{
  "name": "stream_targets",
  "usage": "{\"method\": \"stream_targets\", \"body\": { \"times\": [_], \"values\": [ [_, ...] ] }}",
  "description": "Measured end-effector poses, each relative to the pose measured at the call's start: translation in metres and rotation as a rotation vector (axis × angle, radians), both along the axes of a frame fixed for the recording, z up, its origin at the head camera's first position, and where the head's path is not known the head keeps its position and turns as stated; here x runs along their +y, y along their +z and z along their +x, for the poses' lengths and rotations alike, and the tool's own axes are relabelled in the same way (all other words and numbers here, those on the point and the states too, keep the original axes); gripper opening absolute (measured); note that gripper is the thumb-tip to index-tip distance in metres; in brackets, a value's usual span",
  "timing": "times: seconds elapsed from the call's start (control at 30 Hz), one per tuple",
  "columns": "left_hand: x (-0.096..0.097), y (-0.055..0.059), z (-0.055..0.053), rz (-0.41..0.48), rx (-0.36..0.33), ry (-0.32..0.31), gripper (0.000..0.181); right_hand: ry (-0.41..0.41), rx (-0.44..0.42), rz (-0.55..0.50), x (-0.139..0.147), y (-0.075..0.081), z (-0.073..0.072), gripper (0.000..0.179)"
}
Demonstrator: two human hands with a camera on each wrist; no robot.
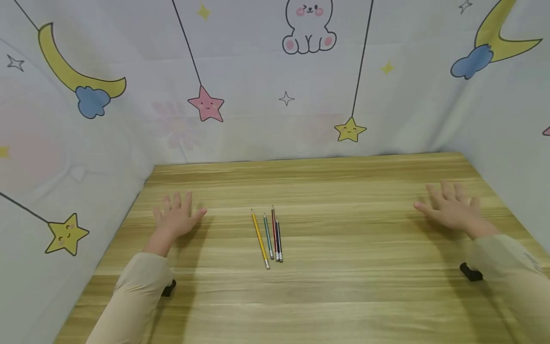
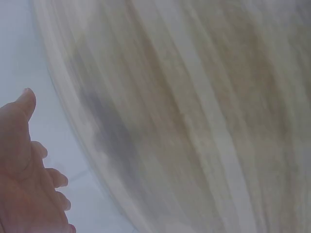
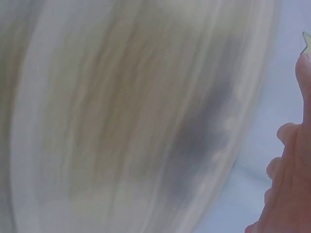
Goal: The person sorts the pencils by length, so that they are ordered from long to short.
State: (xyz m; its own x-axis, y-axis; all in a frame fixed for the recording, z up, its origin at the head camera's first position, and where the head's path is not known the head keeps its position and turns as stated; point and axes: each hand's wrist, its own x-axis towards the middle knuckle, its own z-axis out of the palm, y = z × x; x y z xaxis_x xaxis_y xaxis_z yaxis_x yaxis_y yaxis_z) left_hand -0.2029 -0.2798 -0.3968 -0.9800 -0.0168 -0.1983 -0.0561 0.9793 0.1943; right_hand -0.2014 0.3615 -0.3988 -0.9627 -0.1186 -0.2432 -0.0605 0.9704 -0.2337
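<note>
Head view shows left grip and right grip spread wide, flanking four pencils.

Head view: looked forward and down across the table from above.
Left wrist view: faced the table aslant, close by the left hand.
Right wrist view: close by the right hand, slanted oppositely.
Shared: table in all three, each hand in two.

This seems a booth with cartoon cloth walls.
</note>
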Motion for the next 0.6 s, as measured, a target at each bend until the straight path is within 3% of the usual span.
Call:
{"method": "stream_targets", "body": {
  "times": [0.6],
  "values": [
    [0.028,-0.001,0.004,-0.011,0.009,-0.088,0.079,0.135,0.062,0.004,-0.074,0.015,-0.005,0.083]
  ]
}}
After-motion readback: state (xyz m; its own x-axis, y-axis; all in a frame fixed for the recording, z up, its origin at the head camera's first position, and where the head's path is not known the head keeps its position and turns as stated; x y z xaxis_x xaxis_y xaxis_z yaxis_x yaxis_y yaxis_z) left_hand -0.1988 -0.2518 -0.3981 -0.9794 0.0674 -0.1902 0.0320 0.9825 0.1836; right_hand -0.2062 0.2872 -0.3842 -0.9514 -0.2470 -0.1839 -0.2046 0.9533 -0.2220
